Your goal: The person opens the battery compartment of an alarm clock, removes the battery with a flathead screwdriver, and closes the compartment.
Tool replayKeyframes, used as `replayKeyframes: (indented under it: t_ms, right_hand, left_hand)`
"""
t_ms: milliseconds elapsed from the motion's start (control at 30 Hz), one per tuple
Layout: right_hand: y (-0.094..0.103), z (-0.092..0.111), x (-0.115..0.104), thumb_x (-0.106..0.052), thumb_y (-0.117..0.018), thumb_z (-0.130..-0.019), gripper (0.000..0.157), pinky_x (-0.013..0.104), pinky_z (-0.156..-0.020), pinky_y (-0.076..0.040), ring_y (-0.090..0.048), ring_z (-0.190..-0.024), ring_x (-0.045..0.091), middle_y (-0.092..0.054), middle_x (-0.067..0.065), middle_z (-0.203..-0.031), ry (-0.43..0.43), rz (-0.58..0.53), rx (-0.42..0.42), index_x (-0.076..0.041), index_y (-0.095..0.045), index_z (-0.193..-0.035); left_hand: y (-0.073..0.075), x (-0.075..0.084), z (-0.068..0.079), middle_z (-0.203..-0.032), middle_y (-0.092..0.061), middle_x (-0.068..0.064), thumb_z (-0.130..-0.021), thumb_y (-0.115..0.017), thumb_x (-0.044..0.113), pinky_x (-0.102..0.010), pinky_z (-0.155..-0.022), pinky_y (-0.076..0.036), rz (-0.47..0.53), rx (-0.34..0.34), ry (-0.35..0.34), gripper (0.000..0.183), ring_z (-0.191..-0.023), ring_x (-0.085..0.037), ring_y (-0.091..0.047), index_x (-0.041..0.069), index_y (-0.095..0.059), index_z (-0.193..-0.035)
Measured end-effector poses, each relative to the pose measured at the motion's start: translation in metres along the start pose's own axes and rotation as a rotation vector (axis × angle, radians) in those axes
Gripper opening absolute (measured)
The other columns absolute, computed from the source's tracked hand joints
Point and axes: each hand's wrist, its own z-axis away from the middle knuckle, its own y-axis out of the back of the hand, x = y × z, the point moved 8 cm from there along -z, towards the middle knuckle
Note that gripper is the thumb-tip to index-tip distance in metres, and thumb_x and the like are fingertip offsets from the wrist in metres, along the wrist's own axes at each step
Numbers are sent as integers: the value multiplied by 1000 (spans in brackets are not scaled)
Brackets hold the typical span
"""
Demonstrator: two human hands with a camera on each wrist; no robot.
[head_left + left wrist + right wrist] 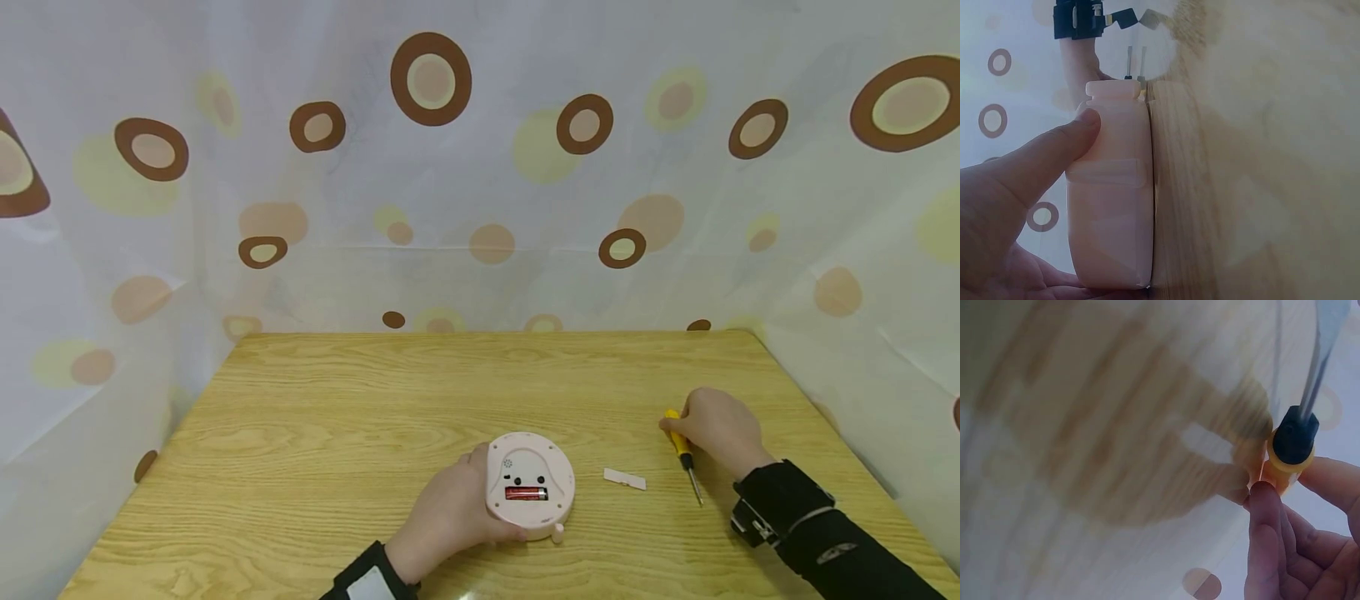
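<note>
On the table lies a round pale pink device (551, 467) with its back up, probably a clock. Its open compartment shows a red battery (523, 493). My left hand (448, 504) grips the device from the left, thumb along the near side and fingers at the far side. In the left wrist view, its pink side wall (1110, 231) stands against the tabletop. At the right, my right hand (722, 425) pinches a screwdriver (680, 446) by its yellow handle, the metal tip towards me. The right wrist view shows thumb and fingers around the handle, below the black collar (1295, 437).
A small pale pink battery cover (625, 478) lies flat between the device and the screwdriver. The wooden table (315, 408) reaches back to a white curtain (465, 175) with brown and yellow spots, which also hangs along both sides.
</note>
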Motion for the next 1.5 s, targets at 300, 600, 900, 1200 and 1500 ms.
replayKeyframes:
  t_ms: [300, 600, 900, 1200, 1500]
  right_hand:
    - [4, 2, 1, -34, -73, -99, 50, 28, -52, -27, -39, -50, 14, -37, -6, -52, 29, -22, 14, -18, -56, -55]
    - [12, 10, -18, -26, -71, -101, 29, 30, -55, -34, -47, -55, 15, -53, -2, -59, 98, 15, 73, -7, -77, -80]
    - [13, 24, -54, -20, -74, -99, 20, 31, -57, -43, -52, -56, 13, -66, 0, -69, 237, 57, 121, -2, -78, -91]
    - [4, 36, -92, -15, -75, -97, 13, 33, -64, -49, -58, -66, 11, -75, 4, -83, 330, 108, 91, -6, -79, -90]
    - [-2, 49, -120, -17, -78, -95, 11, 37, -69, -59, -66, -71, 14, -73, 2, -83, 415, 166, 71, -6, -81, -97]
  left_hand:
    - [2, 3, 2, -121, -73, -14, -59, -103, 49, -37, -83, -60, -3, 8, -11, 112, -104, -27, -74, -2, -51, -145]
    - [2, 3, 2, -121, -72, -15, -60, -103, 50, -38, -84, -60, -12, 10, -15, 113, -104, -29, -74, -3, -51, -145]
    - [3, 3, 2, -120, -73, -15, -60, -103, 50, -37, -83, -60, -15, 14, -17, 113, -104, -28, -73, -3, -51, -144]
    - [2, 2, 1, -122, -72, -16, -60, -103, 51, -38, -84, -60, -6, 7, -12, 114, -105, -29, -73, -4, -50, -146]
    - [2, 3, 0, -121, -72, -14, -61, -103, 50, -37, -83, -60, 7, 5, -21, 111, -105, -28, -73, -2, -51, -144]
